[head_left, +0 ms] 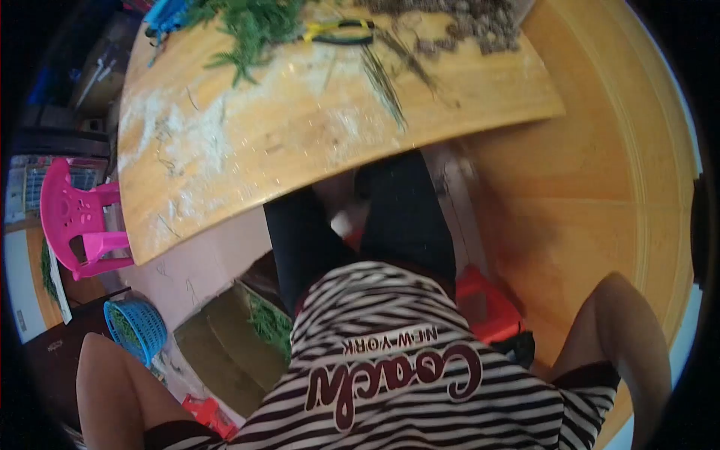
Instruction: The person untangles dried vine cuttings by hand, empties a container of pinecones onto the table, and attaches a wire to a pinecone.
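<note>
Neither of my hands shows in the head view. My bent left arm is at the lower left edge and my bent right arm at the lower right, both with the forearms running out of sight. In front of me on the wooden table [300, 142] lies a pair of pliers with yellow and black handles [339, 32]. Green artificial-looking sprigs [259, 31] are heaped to its left. Thin dark green stems or wires [384, 88] lie below it, and a pile of small brown pieces [480, 22], too blurred to name, is to its right.
White residue and scraps are scattered over the table. A pink chair [71, 214] stands at the left. On the floor are a blue basket [154, 324] with greenery and a cardboard box [221, 341]. Something red [487, 311] is beside me, and a wooden panel [577, 180] rises at the right.
</note>
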Motion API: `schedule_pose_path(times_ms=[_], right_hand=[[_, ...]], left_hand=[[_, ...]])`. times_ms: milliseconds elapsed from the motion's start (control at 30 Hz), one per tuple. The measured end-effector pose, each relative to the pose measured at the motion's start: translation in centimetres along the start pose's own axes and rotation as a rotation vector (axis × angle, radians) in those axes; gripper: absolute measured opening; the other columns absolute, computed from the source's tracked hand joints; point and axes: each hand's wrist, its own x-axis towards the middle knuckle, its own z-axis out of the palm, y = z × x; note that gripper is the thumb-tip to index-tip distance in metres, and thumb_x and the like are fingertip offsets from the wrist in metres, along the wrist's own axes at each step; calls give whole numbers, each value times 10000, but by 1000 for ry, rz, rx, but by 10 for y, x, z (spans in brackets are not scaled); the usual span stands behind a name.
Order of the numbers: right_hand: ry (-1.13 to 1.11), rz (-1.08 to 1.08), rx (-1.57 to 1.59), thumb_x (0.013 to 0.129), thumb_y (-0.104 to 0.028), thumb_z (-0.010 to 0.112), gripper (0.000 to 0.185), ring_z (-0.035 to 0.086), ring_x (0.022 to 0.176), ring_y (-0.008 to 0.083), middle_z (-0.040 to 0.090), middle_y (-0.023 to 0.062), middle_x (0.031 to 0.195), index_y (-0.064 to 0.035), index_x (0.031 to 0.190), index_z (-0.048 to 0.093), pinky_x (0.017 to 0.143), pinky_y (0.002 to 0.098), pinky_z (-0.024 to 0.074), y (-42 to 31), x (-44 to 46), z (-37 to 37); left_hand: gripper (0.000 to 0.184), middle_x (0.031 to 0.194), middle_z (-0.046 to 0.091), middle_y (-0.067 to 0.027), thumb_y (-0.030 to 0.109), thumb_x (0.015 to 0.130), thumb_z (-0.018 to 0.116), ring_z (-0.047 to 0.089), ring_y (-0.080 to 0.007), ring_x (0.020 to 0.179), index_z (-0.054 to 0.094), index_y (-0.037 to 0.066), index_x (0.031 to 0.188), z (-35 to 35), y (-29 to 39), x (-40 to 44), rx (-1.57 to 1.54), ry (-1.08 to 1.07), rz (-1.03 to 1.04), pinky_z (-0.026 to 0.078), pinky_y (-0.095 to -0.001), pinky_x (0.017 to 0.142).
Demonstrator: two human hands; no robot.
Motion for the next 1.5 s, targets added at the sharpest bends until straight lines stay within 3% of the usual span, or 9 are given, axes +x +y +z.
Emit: schedule_pose_path(times_ms=[933, 1500], right_hand=[[-16, -64, -32, 858, -168, 535, 289, 583, 717, 202, 606, 128, 840, 47, 1049, 563, 595, 309, 482, 2, -1, 11], [-65, -112, -33, 881, -216, 564, 343, 601, 779, 176, 635, 117, 901, 52, 1094, 578, 652, 277, 485, 15, 0, 1]], left_hand=[[301, 1069, 575, -181, 158, 950, 374, 544, -265, 1045, 566, -47, 1061, 33, -31, 1, -198, 51, 36, 452, -359, 910], [298, 1054, 583, -182, 157, 949, 379, 545, -264, 1038, 569, -49, 1049, 38, -35, -8, -152, 102, 65, 441, -361, 917]])
